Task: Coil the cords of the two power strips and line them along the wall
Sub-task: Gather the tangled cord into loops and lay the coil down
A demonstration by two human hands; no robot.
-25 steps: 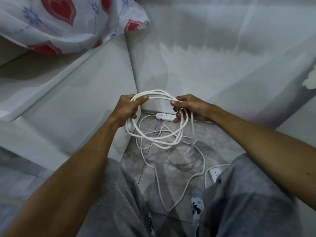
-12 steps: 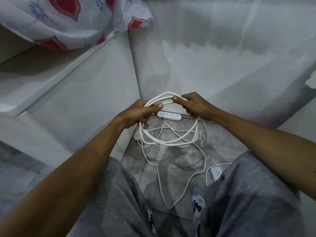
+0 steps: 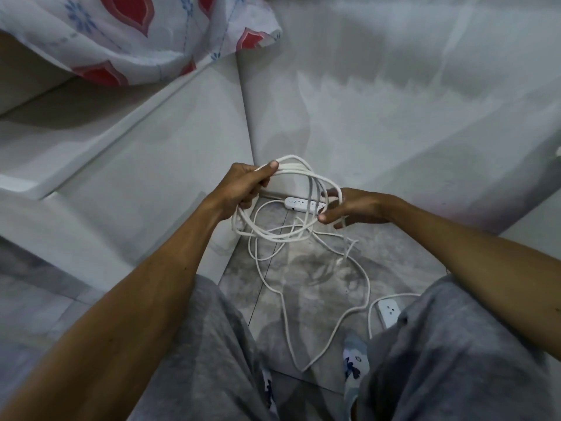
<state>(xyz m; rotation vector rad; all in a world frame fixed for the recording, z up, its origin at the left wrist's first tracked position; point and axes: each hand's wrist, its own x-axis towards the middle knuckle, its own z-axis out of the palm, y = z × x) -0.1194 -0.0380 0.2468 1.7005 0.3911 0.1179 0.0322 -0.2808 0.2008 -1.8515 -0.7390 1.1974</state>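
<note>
- The left grip (image 3: pixel 243 186) is closed round the top of the cord coil (image 3: pixel 273 236). Its thumb presses several white strands against the fingers, and the loops hang from it above the floor (image 3: pixel 318 278).
- The right grip (image 3: pixel 355 209) is half-curled on the opposite side of the same coil. Strands run between thumb and fingers, and one slack strand hangs below it.
- One power strip (image 3: pixel 303 204) lies flat at the foot of the wall (image 3: pixel 394 117), just behind the coil. A second power strip (image 3: pixel 388 311) lies on the floor beside the right knee, partly hidden by the grey trousers (image 3: pixel 212 344).
- The loose cord (image 3: pixel 282 299) trails in wide bends across the floor between the knees. I cannot tell which strip each length belongs to.
- The cord looks light and limp, with a little spring in it: the loops sag into uneven ovals rather than keeping a round shape, so they will probably splay once the pinch slackens.
- The smooth white sheath is likely slippery, so a full wrap of fingers round the whole bundle should serve better than a fingertip pinch.
- The best hold is probably where all the strands cross, at the top of the coil, with the other grip feeding in slack one loop at a time.
- The crossing lengths on the floor could snag or knot if pulled hard, so a gentle draw seems wise.
- The strips are rigid and heavier than the cord, so each is best lifted by its body and not dragged by its lead.
</note>
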